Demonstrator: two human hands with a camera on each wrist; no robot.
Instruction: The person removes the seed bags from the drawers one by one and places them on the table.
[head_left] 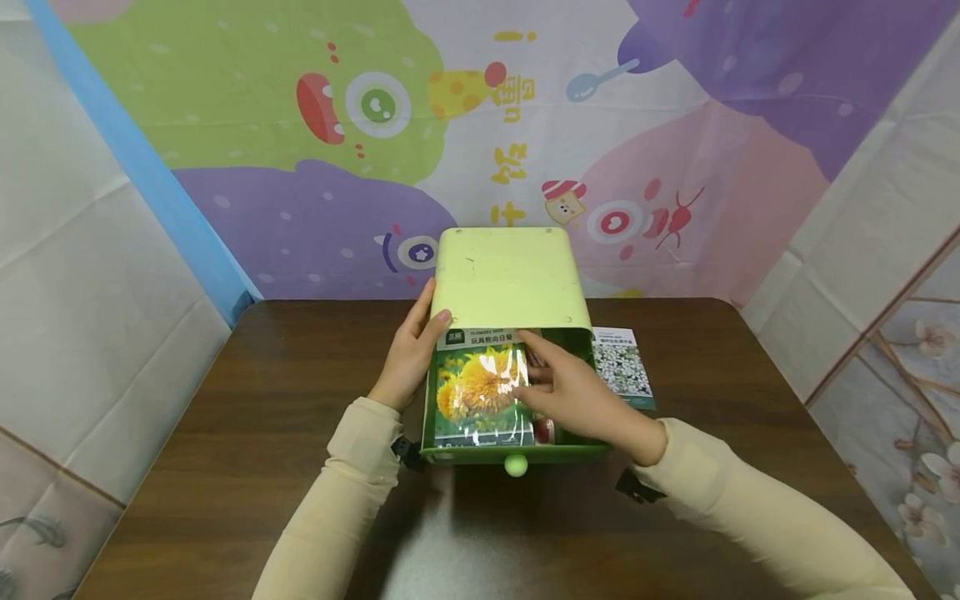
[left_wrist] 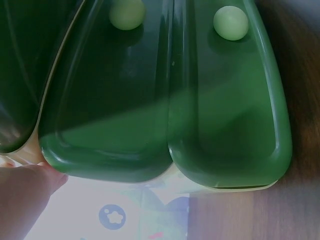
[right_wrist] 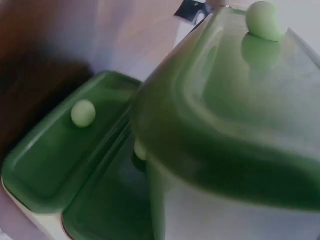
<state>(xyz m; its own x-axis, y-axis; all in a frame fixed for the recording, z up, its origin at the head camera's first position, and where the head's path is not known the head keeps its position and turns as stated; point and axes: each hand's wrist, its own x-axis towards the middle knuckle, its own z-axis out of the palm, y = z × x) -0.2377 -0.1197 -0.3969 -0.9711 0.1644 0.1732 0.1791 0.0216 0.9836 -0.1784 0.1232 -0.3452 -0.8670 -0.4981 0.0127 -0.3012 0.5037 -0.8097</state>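
Observation:
A pale green cabinet [head_left: 510,275] with green drawers stands on the table, its top drawer [head_left: 585,454] pulled out. In the drawer lies a seed packet [head_left: 476,392] with yellow flowers. My right hand [head_left: 581,396] reaches into the drawer and pinches the packet's right edge, its thumb on the printed face. Beneath it shows part of another packet [head_left: 545,431] with a red picture. My left hand [head_left: 405,358] rests against the cabinet's left side, thumb at the front corner. Two lower drawers [left_wrist: 115,100] are closed in the left wrist view.
To the cabinet's right, a packet with white flowers [head_left: 622,367] lies on the dark wooden table [head_left: 285,417]. A cartoon-print cloth [head_left: 300,225] hangs right behind the table. The round knob [head_left: 516,465] sticks out from the pulled-out drawer.

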